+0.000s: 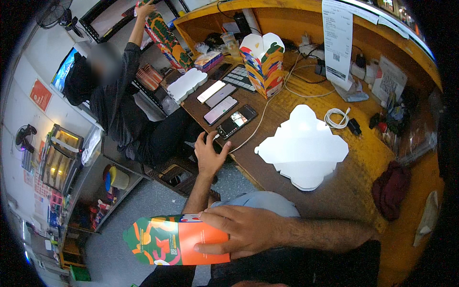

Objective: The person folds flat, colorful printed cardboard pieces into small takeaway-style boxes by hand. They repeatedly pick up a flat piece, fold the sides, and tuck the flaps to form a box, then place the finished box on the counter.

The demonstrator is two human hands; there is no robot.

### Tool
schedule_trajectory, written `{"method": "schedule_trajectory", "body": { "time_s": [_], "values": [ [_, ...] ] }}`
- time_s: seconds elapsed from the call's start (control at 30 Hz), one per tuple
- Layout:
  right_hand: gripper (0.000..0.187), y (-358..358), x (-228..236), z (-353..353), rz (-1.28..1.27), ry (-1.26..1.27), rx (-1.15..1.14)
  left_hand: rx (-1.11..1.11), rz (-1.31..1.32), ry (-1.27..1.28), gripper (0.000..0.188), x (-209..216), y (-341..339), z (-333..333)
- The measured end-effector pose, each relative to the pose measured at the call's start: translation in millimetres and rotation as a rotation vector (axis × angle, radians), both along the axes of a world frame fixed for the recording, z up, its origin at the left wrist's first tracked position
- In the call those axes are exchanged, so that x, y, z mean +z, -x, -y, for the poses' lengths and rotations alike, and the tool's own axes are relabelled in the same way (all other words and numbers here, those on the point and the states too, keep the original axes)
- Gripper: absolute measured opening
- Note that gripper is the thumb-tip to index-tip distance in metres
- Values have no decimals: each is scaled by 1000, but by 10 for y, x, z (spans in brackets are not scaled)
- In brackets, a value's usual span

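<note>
While a co-worker (131, 107) in dark clothing raises a hand to the top of a tall stack of patterned cartons (167, 40), the person's right hand (253, 230) grips a green-and-orange carton (191, 243) close to the body. The left hand (210, 155), open with fingers spread, hovers just beside a black phone (236, 122) at the table's edge; I cannot tell whether they touch. White card (303, 148) lies flat on the table (351, 191).
</note>
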State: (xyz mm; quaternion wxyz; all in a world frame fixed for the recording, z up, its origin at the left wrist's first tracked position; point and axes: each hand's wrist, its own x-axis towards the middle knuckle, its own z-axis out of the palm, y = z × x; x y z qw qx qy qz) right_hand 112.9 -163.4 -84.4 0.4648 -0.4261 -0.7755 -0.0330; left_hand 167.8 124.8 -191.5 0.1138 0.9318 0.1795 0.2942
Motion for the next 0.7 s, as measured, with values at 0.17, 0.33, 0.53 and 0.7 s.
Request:
{"method": "schedule_trajectory", "body": {
  "time_s": [0.17, 0.33, 0.53, 0.7],
  "values": [
    [92, -13, 52, 1, 32, 20, -2, -33, -55, -119, 78, -2, -128, 25],
    [101, -2, 3, -9, 5, -20, -18, 7, 95, -12, 82, 68, -214, -17],
    [99, 7, 6, 1, 25, -10, -30, 8, 9, -19, 78, -66, -57, -91],
    [102, 1, 24, 5, 50, -1, -42, -51, -89, -130, 80, -35, -183, 78]
  ]
}}
